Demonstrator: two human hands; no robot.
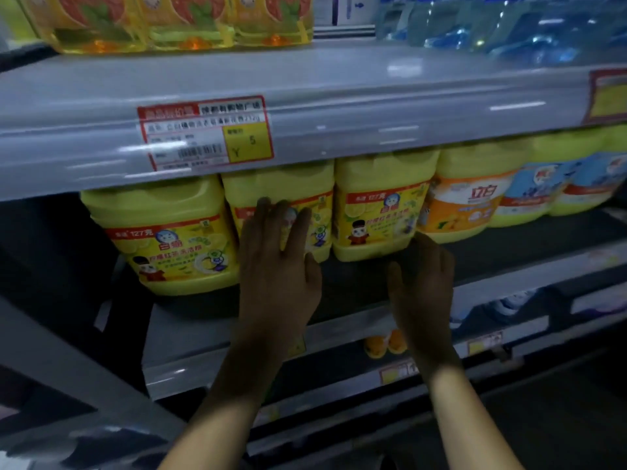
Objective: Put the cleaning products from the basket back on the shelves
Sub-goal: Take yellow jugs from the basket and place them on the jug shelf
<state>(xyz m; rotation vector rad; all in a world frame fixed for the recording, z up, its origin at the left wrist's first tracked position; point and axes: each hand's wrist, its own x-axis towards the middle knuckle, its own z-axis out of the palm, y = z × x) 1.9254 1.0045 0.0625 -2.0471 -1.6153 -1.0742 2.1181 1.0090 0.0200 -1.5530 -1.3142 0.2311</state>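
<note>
The head view shows a shop shelf in dim light. A long grey shelf [339, 96] runs across the top. It looks smooth and shiny, and it has a red and yellow price tag [205, 132] stuck on its front edge. On top of it stand clear bottles of yellow liquid [169, 25] and see-through blue packs [509, 32].

Under it is a lower shelf [356, 283] with a dark top and a grey front rim. A row of chunky yellow plastic jugs stands on it. They are boxy with round corners and bright picture labels. The left jug [169, 239] sits closest to the front edge. The middle jug [271, 184] and the right jug [380, 212] stand side by side, further back. Past them are an orange-label jug [468, 198] and blue-label jugs [543, 188].

The left hand [278, 266] lies flat on the front of the middle jug, with its fingers straight and holding nothing. The right hand [424, 283] is spread out with loose fingers. Its fingertips are at the bottom of the right jug, and I cannot tell if they touch it.

Lower down, two small orange caps [386, 342] peek out.
</note>
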